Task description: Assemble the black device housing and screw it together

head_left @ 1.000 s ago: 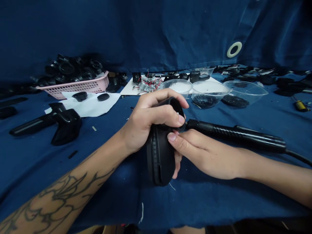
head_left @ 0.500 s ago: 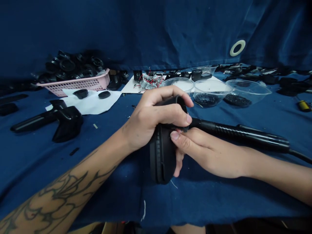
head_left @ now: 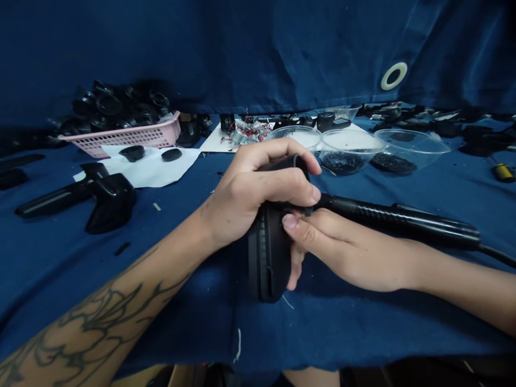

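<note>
A black plastic housing (head_left: 269, 258), with a rounded lower body and a tube-like upper end, is held upright above the blue cloth. My left hand (head_left: 245, 199) is closed over its upper end, thumb along the near side and fingers over the top. Lower on the right, my right hand (head_left: 350, 252) grips the body, its thumb pressed near a small reddish bit, perhaps wire, and its fingers curled behind. The inside of the housing is hidden from view. Just behind my right hand lies a black corded electric screwdriver (head_left: 427, 226).
Another black housing (head_left: 110, 201) lies at left, near white paper (head_left: 161, 174) with two round black parts. A pink basket (head_left: 129, 141) heaped with black parts stands behind. Clear plastic bowls (head_left: 355, 144) and small motors with red wires (head_left: 245, 131) sit at the back, below a blue curtain (head_left: 242, 54).
My left thumb has slid slightly to the right along the upper end of the housing. Both hands keep their hold, and the view has shifted very slightly.
</note>
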{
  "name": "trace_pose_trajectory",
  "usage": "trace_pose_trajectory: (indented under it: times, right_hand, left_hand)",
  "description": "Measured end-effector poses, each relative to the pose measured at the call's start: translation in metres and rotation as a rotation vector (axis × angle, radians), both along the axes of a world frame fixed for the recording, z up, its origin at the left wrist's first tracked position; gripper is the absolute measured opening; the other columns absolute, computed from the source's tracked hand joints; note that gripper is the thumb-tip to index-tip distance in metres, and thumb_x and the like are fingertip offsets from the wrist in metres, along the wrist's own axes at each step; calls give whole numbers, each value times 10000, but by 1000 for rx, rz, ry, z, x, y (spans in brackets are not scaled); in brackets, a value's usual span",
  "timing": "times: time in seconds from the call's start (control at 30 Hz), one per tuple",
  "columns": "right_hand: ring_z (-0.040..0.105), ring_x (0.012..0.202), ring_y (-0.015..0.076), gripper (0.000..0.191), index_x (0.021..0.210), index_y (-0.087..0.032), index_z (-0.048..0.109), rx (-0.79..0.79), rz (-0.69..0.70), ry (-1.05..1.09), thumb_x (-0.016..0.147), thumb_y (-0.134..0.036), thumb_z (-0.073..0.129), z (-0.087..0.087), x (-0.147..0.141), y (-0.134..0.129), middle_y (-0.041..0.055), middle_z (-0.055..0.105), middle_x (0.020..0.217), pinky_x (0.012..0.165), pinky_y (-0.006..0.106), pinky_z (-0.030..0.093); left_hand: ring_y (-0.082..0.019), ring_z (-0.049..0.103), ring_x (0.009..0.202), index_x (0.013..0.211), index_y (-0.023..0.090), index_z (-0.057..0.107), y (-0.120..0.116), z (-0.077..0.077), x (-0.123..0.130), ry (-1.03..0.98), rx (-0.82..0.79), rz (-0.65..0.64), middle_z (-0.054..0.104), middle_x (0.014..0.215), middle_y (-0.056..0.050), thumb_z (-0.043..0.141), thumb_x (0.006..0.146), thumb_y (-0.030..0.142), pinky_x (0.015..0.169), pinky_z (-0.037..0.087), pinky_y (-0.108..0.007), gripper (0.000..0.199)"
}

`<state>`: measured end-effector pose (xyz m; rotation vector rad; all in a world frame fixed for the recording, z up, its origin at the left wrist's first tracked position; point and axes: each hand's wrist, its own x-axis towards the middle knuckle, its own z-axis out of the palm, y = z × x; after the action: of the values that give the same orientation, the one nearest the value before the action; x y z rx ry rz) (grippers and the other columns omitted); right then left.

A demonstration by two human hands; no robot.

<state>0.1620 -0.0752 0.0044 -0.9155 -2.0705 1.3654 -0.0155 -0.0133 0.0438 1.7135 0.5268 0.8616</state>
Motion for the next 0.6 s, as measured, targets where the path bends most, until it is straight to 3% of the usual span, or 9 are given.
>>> trace_pose_trajectory:
  times: [0.6]
  right_hand:
    - [729,960,143,767,876,-84,801,1,-10,-25,1160,-545,258,1,-1,0,70,749,860,1024,218,518]
  left_hand:
    - [-206,679,771,869,195,719,3,-1,-2,23,5,-29,733,817,-31,760,731,244,673,526,-320,152]
